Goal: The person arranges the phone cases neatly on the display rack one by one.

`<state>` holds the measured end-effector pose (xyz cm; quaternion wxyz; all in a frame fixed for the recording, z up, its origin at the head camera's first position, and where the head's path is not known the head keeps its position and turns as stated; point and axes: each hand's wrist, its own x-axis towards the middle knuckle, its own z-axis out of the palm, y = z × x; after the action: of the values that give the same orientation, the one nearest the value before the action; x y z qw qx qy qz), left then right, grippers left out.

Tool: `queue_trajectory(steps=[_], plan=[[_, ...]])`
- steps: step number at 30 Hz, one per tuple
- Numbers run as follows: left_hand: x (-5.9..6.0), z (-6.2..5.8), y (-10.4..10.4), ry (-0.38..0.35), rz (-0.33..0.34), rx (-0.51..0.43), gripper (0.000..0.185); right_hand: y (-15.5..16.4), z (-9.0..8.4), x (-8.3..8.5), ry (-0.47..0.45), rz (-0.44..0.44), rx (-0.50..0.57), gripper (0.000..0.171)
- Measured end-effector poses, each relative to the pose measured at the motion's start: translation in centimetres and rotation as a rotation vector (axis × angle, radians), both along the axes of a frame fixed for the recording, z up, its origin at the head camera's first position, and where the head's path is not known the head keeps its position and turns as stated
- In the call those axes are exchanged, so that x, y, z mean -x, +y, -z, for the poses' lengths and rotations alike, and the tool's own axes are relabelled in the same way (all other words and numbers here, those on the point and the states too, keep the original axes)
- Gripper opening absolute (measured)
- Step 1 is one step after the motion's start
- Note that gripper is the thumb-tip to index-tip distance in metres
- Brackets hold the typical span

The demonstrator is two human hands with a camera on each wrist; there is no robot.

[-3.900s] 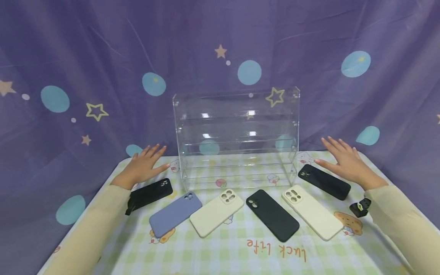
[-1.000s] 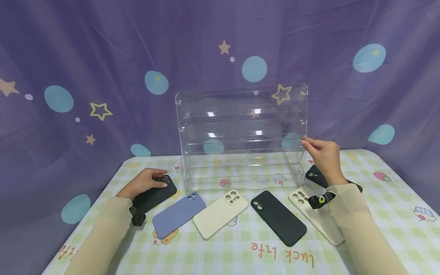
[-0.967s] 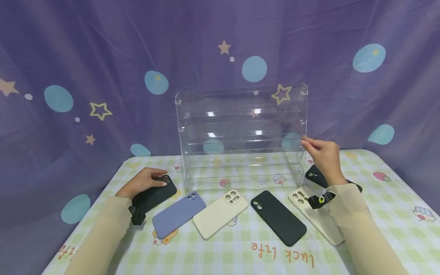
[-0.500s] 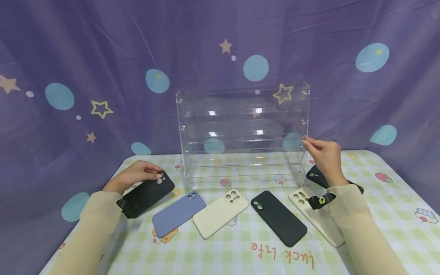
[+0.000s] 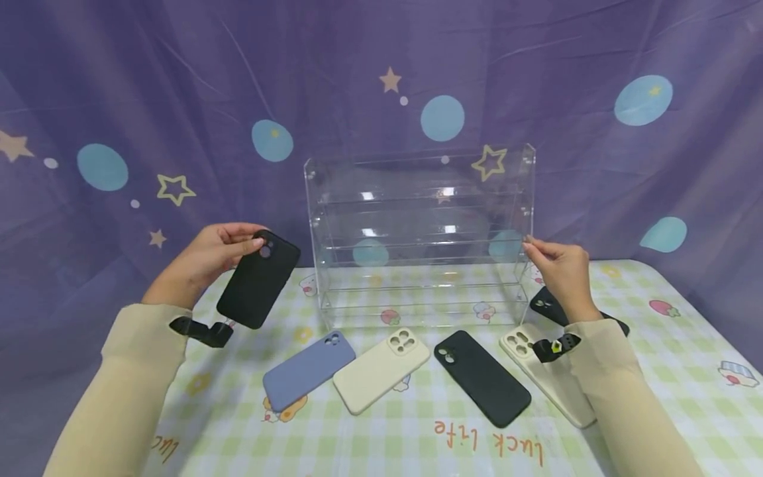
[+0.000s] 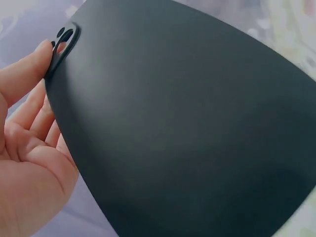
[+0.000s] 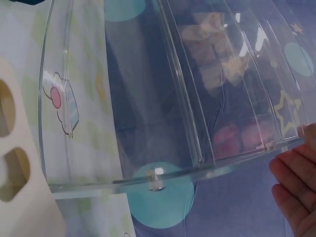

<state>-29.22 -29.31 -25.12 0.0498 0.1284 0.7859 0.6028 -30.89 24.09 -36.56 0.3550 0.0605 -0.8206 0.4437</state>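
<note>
My left hand (image 5: 205, 258) holds a black phone case (image 5: 257, 281) up off the table, left of the rack. Its thumb presses by the camera cutout, and the other fingers are behind the case, as the left wrist view shows. My right hand (image 5: 560, 271) pinches the right side edge of a clear acrylic display rack (image 5: 420, 288) with several tiers. In the right wrist view its fingertips (image 7: 296, 148) are right at the rack's side panel. Below my right forearm lies a cream phone case (image 5: 551, 381), partly hidden by the sleeve.
On the checked tablecloth (image 5: 381, 444), a blue-grey phone case (image 5: 306, 374), another cream case (image 5: 378, 377) and a dark green-black case (image 5: 483, 381) lie before the rack. One more black case (image 5: 548, 306) lies behind my right wrist. A purple curtain (image 5: 357, 66) hangs behind.
My left hand took hold of the leftmost black phone case and lifted it up off the table, tilting it more upright. My right hand moved to the rack's edge earlier and has stayed there.
</note>
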Motion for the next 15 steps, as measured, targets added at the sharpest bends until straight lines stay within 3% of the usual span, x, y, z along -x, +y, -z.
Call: queue_trajectory(steps=[8, 15], plan=[[0.3, -4.3, 4.3, 0.069, -0.075, -0.15, 0.013, 0.0, 0.0, -0.1, 0.001, 0.002, 0.01, 0.024], [1.5, -6.8, 8.4, 0.116, -0.06, -0.488, 0.011, 0.0, 0.1, 0.0, 0.024, -0.002, 0.009, 0.023]])
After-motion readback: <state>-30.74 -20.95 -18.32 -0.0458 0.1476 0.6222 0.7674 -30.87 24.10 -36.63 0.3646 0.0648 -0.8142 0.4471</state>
